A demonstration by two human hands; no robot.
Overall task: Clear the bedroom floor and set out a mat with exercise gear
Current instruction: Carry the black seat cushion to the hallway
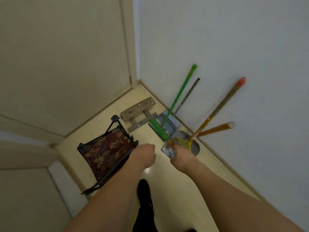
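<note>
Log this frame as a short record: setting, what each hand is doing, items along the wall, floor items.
setting: corner of a tiled floor beside a closed door
left hand: loosely closed, holds nothing visible
right hand: on a dirty dustpan; grip unclear
against wall: green broom, grey pole, orange-capped stick
floor: floral folding stool, wooden step

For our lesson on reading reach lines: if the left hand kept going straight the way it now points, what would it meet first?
Probably the green brush head on the grey dustpan, just beyond the left hand; bare floor lies between, though depth is unclear.
</note>
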